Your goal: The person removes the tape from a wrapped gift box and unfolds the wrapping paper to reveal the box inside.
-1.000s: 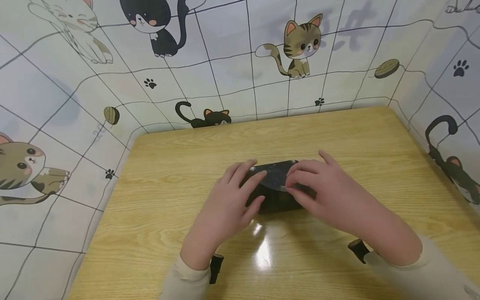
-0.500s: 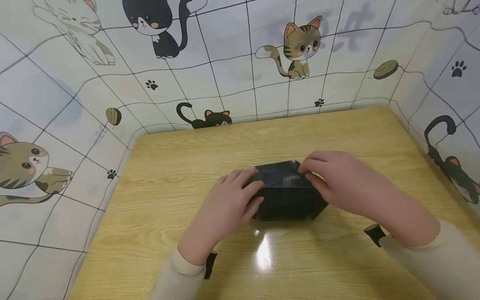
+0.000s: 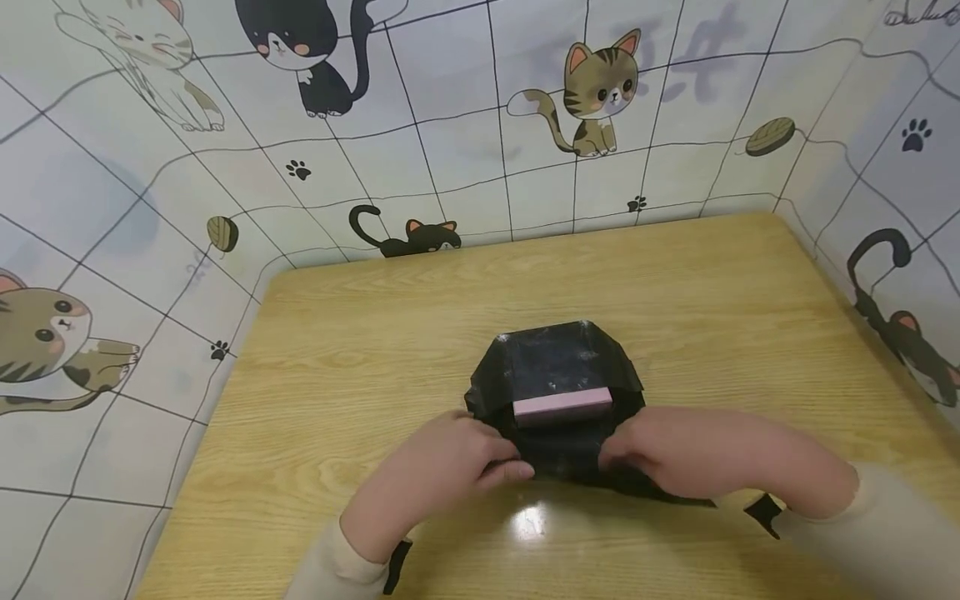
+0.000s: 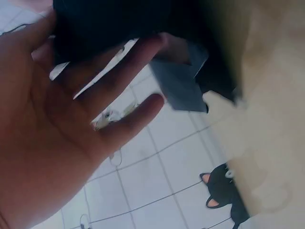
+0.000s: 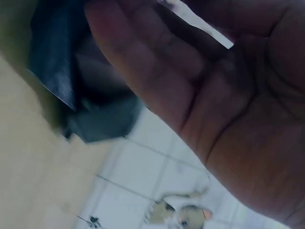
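A pink box lies on the table inside glossy black wrapping paper. Its pink front edge shows through an opening in the paper, while folded black paper covers its top. On the near side, my left hand holds the lowered front flap, its thumb along the edge. My right hand grips the same flap further right, fingertips bent down onto it. In the left wrist view, black paper runs between thumb and fingers. The right wrist view has the fingers along dark paper; their tips are out of frame.
The wooden table surrounds the package. Behind and to both sides stand white walls with a grid and cartoon cats. Black straps are at the sleeve cuffs.
The front flap has lifted off the top and come down toward me, uncovering the pink box edge. Both hands have moved from the package's top to its near side.
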`<move>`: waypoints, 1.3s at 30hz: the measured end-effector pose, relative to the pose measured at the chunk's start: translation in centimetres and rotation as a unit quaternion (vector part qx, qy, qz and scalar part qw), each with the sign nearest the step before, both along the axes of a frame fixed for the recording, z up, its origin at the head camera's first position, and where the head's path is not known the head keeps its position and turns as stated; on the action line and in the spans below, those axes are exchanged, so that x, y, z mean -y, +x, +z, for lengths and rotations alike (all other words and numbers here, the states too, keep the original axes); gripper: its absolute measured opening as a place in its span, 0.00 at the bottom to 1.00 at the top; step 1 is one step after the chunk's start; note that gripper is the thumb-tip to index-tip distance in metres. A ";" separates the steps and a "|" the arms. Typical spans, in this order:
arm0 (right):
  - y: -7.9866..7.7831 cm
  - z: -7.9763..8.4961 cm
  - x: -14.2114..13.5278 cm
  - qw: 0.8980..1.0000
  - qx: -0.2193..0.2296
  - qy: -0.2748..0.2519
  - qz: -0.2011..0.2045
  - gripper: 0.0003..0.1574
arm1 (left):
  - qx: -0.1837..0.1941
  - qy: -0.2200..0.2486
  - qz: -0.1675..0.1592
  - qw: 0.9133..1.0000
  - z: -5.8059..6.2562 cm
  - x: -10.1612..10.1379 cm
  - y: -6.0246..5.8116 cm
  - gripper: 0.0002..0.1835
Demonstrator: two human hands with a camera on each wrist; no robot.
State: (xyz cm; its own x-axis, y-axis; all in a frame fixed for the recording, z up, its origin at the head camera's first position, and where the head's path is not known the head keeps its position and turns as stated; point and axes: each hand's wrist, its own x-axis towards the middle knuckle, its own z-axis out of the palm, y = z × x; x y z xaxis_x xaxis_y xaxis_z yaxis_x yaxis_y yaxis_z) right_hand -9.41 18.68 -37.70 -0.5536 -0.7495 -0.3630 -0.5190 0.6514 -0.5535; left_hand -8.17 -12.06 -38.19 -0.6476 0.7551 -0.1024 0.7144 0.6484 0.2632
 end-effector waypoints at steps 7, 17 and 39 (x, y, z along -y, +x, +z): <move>1.5 -2.4 0.6 0.994 0.028 0.105 -0.010 0.18 | 0.164 -0.068 0.041 0.983 -2.1 0.3 2.9 0.30; 0.3 -2.9 0.8 0.981 -0.133 0.112 -0.083 0.28 | 0.032 -0.106 0.070 0.991 -3.6 0.0 1.4 0.31; -2.3 -2.4 2.4 0.960 -0.172 0.010 -0.220 0.56 | 0.033 -0.010 0.186 0.982 -3.8 -1.3 -5.0 0.52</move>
